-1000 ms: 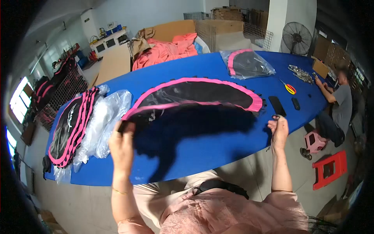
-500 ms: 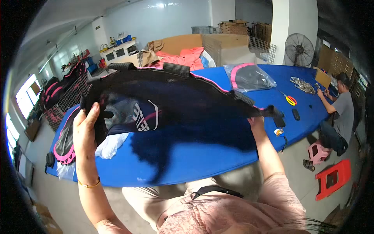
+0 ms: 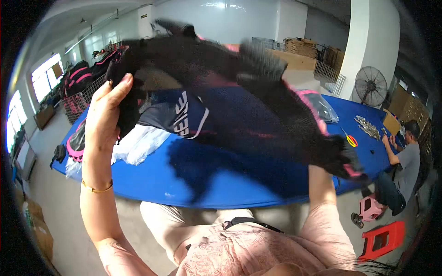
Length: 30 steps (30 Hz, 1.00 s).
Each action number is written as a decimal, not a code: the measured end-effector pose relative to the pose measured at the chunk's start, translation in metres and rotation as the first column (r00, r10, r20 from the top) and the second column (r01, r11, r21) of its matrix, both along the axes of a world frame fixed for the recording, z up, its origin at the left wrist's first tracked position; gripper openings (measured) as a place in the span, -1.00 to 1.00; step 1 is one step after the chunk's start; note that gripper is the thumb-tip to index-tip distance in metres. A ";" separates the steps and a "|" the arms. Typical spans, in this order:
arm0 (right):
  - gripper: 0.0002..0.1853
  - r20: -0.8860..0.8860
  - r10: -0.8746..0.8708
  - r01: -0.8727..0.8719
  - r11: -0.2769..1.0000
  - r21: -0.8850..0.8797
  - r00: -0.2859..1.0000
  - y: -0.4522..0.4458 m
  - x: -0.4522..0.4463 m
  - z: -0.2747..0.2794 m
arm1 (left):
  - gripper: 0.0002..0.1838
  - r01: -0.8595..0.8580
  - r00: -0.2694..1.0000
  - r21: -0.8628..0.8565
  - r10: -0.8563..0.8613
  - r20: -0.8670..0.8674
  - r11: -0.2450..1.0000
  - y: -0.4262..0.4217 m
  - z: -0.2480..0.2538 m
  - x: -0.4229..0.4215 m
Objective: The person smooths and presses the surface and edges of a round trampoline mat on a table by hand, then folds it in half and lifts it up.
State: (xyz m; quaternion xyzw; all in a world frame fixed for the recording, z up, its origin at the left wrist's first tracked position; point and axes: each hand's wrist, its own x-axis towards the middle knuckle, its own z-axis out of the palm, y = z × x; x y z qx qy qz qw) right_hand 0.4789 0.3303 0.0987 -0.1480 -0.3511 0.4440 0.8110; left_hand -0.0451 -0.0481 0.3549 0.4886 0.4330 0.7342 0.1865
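Observation:
A large black mesh piece with pink edging and white lettering (image 3: 221,87) is held up over the blue table, smeared by motion. My left hand (image 3: 108,108) grips its left end, with the thumb showing on the near side. The fingers of my right hand are hidden behind the right part of the piece; only the forearm shows below it. Clear plastic bags (image 3: 140,143) lie on the table under the left end, beside a pink-edged black piece (image 3: 76,145) partly covered by my left arm.
On the blue table (image 3: 239,186) are a bagged pink-edged piece (image 3: 322,108), yellow-red scissors (image 3: 351,140) and a pile of small metal parts (image 3: 367,128). A co-worker (image 3: 407,161) sits at the right end. A red stool (image 3: 382,241) and a fan (image 3: 370,86) stand at right.
The black piece has been lifted off the table and raised higher, its lettered side now showing. Both hands have moved up, and the right end of the piece now covers my right hand.

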 end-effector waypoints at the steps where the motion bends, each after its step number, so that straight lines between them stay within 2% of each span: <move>1: -0.73 0.024 -0.036 0.035 0.999 0.041 0.999 -0.003 0.008 0.026 | -0.73 0.002 0.999 -0.005 -0.002 0.032 1.000 -0.003 0.004 -0.002; 3: -0.72 0.067 -0.103 0.095 0.989 0.116 0.992 -0.017 0.024 0.081 | -0.68 0.064 0.992 -0.010 -0.062 0.109 0.998 -0.008 0.008 0.002; 4: -0.72 0.083 -0.142 0.128 0.979 0.157 0.986 -0.025 0.032 0.110 | -0.67 0.013 0.994 0.010 -0.014 0.110 1.000 -0.016 0.013 0.015; 7: -0.71 0.114 -0.277 0.238 0.932 0.273 0.954 -0.053 0.058 0.192 | -0.69 0.159 0.979 0.081 -0.168 0.115 0.984 -0.010 0.010 0.001; 10: -0.69 0.132 -0.421 0.356 0.868 0.345 0.898 -0.088 0.088 0.263 | -0.71 0.302 0.951 0.055 -0.304 0.049 0.952 -0.008 0.014 -0.006; 11: -0.69 0.141 -0.470 0.399 0.845 0.355 0.871 -0.100 0.097 0.280 | -0.71 0.448 0.892 0.036 -0.449 0.048 0.893 -0.008 0.016 -0.012; 12: -0.69 0.142 -0.522 0.451 0.821 0.349 0.841 -0.111 0.105 0.292 | -0.72 0.500 0.860 0.060 -0.504 0.081 0.864 -0.007 0.019 -0.020; 14: -0.68 0.164 -0.637 0.591 0.765 0.256 0.753 -0.128 0.114 0.306 | -0.69 0.646 0.762 0.035 -0.647 0.024 0.762 -0.002 0.022 -0.050; 15: -0.67 0.186 -0.687 0.663 0.727 0.180 0.703 -0.133 0.115 0.309 | -0.67 0.318 0.903 0.208 -0.362 0.232 0.925 -0.003 0.024 -0.034; 16: -0.67 0.247 -0.715 0.673 0.699 0.242 0.654 -0.124 0.137 0.315 | -0.66 0.468 0.846 0.128 -0.485 0.220 0.874 -0.022 0.032 -0.007; 18: -0.65 0.353 -0.767 0.675 0.640 0.367 0.535 -0.098 0.202 0.333 | -0.67 0.510 0.807 0.153 -0.533 0.254 0.846 -0.017 0.031 -0.010; 19: -0.65 0.394 -0.790 0.666 0.610 0.428 0.470 -0.088 0.224 0.339 | -0.66 0.586 0.748 0.127 -0.594 0.296 0.800 -0.012 0.028 -0.014; 20: -0.65 0.399 -0.792 0.674 0.606 0.422 0.463 -0.076 0.237 0.344 | -0.66 0.595 0.742 0.119 -0.600 0.298 0.795 -0.003 0.023 -0.027; 22: -0.66 0.403 -0.759 0.624 0.650 0.433 0.511 -0.044 0.253 0.356 | -0.65 0.523 0.834 -0.016 -0.508 0.213 0.852 0.024 0.005 -0.055; 23: -0.66 0.403 -0.742 0.599 0.670 0.438 0.536 -0.029 0.258 0.359 | -0.66 0.660 0.718 0.037 -0.644 0.266 0.751 0.036 -0.002 -0.055; 24: -0.67 0.401 -0.725 0.575 0.689 0.442 0.560 -0.019 0.261 0.358 | -0.72 0.629 0.747 0.010 -0.607 0.271 0.778 0.042 -0.007 -0.054; 26: -0.66 0.497 -0.769 0.816 0.548 0.187 0.402 -0.023 0.195 0.349 | -0.71 0.645 0.723 0.020 -0.619 0.306 0.764 0.067 -0.021 -0.071; 27: -0.64 0.652 -0.758 0.910 0.280 0.307 0.014 -0.002 0.188 0.350 | -0.71 0.633 0.710 0.026 -0.594 0.377 0.773 0.077 -0.026 -0.075; 28: -0.63 0.718 -0.592 0.883 0.023 0.468 -0.365 0.015 0.186 0.347 | -0.69 0.610 0.714 0.028 -0.564 0.414 0.792 0.086 -0.032 -0.082; 30: -0.57 0.702 -0.536 0.808 0.061 0.586 -0.468 -0.008 0.120 0.335 | -0.66 0.599 0.692 0.043 -0.544 0.474 0.800 0.099 -0.035 -0.087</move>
